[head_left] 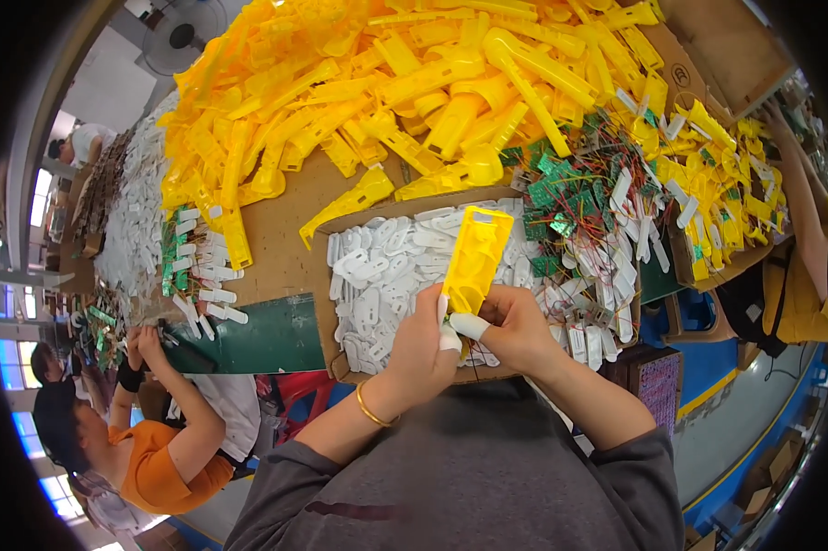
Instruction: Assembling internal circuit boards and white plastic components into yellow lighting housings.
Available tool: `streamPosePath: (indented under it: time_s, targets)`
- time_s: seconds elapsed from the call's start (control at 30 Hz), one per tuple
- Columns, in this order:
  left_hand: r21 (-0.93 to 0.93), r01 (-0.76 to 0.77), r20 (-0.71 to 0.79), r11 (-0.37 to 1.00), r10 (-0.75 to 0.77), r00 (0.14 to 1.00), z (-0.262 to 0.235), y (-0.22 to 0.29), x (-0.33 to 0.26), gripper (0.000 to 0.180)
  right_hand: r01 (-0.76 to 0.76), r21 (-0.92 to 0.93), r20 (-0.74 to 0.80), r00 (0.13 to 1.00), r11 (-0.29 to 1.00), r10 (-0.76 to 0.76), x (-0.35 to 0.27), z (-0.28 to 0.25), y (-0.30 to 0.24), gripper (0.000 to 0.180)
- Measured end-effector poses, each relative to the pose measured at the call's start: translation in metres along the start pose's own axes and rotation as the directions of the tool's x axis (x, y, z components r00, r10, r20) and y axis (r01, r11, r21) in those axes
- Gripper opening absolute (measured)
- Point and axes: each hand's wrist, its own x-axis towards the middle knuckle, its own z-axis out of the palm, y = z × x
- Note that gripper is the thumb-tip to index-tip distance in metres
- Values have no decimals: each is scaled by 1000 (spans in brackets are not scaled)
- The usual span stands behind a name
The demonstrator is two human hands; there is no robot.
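Both my hands are closed on the lower end of a yellow plastic shell (478,253), long and hollow, with its open inner side facing up. My left hand (421,349) grips its left edge, and my right hand (517,332) meets it from the right. White covers sit on the thumbs, which press close together at the shell's narrow end. Whatever small part lies between them is hidden. Directly below is a cardboard box (326,335) full of white oval plastic pieces (377,266). Green circuit boards (570,188) with thin red wires lie heaped at the box's right side.
A large pile of yellow shells (340,92) covers the far side of the bench. To the right, another carton (735,260) holds yellow shells with boards. A co-worker in orange (170,464) works at the green bench top (276,338) on the left.
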Motion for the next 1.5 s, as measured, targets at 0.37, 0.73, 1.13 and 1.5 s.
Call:
streamPosePath:
  time_s: [0.37,0.73,1.13,1.5]
  targets:
    - [47,-17,-262,999,29,965,-92,-25,12,43,193,-425,-684,572,885,-453,-18,-165,-138,36]
    - [528,446,111,723,-579,807,-183,-152,144,32,268,-887,32,847,376,-530,22,-45,-72,27]
    - [-634,-103,-311,767,-130,941,-199,-119,29,22,242,-970,232,880,-31,-414,39,-15,10,17]
    - [-778,32,-156,627,-242,958,-49,-12,-18,48,460,-693,374,888,556,-269,3,31,-26,20]
